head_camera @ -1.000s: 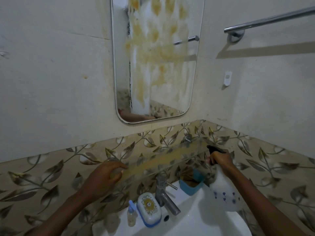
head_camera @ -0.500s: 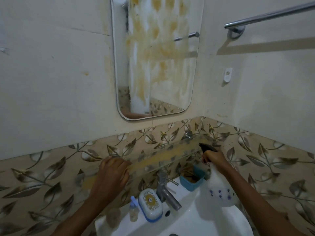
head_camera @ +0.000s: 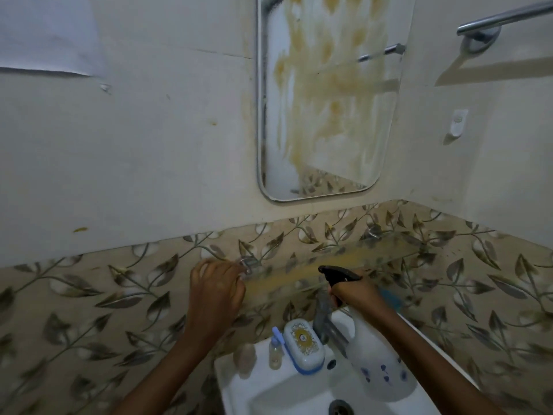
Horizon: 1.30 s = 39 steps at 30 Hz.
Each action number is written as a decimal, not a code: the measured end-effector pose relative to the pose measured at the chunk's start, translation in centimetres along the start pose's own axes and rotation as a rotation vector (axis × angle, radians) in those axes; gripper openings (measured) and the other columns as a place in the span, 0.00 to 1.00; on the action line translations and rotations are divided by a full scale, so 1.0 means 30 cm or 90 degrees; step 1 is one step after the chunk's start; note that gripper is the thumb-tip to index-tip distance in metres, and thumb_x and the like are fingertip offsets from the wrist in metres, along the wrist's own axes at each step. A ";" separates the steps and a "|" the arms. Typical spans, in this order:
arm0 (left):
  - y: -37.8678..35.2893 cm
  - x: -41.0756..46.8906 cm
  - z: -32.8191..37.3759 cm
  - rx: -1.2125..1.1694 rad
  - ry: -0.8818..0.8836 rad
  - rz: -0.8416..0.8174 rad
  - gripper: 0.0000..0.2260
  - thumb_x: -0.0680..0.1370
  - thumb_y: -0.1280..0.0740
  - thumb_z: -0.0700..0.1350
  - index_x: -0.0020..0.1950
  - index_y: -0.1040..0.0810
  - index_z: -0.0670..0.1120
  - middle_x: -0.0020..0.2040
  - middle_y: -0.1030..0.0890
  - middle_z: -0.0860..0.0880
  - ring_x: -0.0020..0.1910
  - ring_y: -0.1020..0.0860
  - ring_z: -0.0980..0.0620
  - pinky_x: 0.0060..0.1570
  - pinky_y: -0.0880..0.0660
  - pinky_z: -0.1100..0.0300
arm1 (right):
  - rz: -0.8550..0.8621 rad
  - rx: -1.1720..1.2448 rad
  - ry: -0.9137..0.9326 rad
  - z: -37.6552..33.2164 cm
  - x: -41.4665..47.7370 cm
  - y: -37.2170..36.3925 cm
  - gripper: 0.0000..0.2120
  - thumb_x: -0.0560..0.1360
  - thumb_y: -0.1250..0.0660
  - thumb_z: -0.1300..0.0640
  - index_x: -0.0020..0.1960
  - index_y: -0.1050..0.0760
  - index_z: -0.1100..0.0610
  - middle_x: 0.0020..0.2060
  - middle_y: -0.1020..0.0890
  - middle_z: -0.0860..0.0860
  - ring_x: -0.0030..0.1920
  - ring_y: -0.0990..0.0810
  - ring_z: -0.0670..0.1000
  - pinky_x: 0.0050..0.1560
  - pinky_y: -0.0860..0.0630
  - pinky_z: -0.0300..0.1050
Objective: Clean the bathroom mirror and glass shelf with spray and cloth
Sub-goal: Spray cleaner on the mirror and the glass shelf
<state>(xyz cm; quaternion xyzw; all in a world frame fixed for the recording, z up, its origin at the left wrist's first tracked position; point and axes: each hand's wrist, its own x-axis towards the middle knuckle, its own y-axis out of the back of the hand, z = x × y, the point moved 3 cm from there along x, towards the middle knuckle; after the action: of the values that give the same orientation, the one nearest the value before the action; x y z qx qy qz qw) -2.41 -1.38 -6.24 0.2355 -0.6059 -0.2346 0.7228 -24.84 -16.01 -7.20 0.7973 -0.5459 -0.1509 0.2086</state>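
The wall mirror [head_camera: 323, 115] is streaked with yellow-brown stains. Below it the glass shelf [head_camera: 359, 259] carries a yellowish smear along its length. My left hand [head_camera: 215, 292] curls over the shelf's left end, beside the metal bracket; no cloth shows in it. My right hand [head_camera: 356, 295] grips the neck of a white spray bottle [head_camera: 380, 369] with blue flower prints. Its black nozzle points left, just in front of the shelf's middle.
A white sink [head_camera: 263, 390] sits below with a metal tap [head_camera: 326, 322], a white and blue soap box [head_camera: 303, 344] and a small bottle [head_camera: 275, 350]. A blue container [head_camera: 392, 298] stands behind my right hand. A towel bar [head_camera: 505, 16] is on the right wall.
My right hand has carried the spray bottle left along the shelf, toward the tap. My left hand stays at the shelf's left end. The view has shifted to the left.
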 end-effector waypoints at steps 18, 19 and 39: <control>0.063 -0.087 -0.120 -0.053 0.126 0.010 0.17 0.73 0.48 0.44 0.51 0.20 0.47 0.47 0.18 0.50 0.51 0.25 0.51 0.61 0.37 0.48 | -0.176 0.028 0.076 -0.149 -0.151 -0.368 0.16 0.68 0.37 0.71 0.38 0.19 0.50 0.16 0.25 0.46 0.19 0.29 0.45 0.30 0.29 0.41; 0.067 -0.089 -0.120 -0.057 0.127 0.014 0.18 0.73 0.48 0.44 0.51 0.20 0.47 0.47 0.18 0.50 0.51 0.25 0.51 0.61 0.37 0.49 | -0.164 0.020 0.061 -0.143 -0.156 -0.372 0.09 0.66 0.35 0.68 0.40 0.19 0.59 0.17 0.25 0.47 0.19 0.28 0.45 0.31 0.27 0.41; -0.019 -0.011 -0.042 -0.066 0.033 0.013 0.15 0.70 0.45 0.45 0.48 0.20 0.49 0.46 0.18 0.50 0.51 0.24 0.50 0.52 0.37 0.53 | 0.200 0.178 -0.084 0.098 -0.027 0.154 0.15 0.67 0.41 0.72 0.26 0.24 0.64 0.21 0.23 0.59 0.29 0.24 0.59 0.36 0.26 0.51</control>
<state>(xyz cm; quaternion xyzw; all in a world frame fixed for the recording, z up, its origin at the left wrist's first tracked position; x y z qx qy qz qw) -1.24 -1.56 -7.04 0.1980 -0.5762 -0.2520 0.7519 -30.23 -17.21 -7.45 0.7119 -0.6917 -0.0909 0.0809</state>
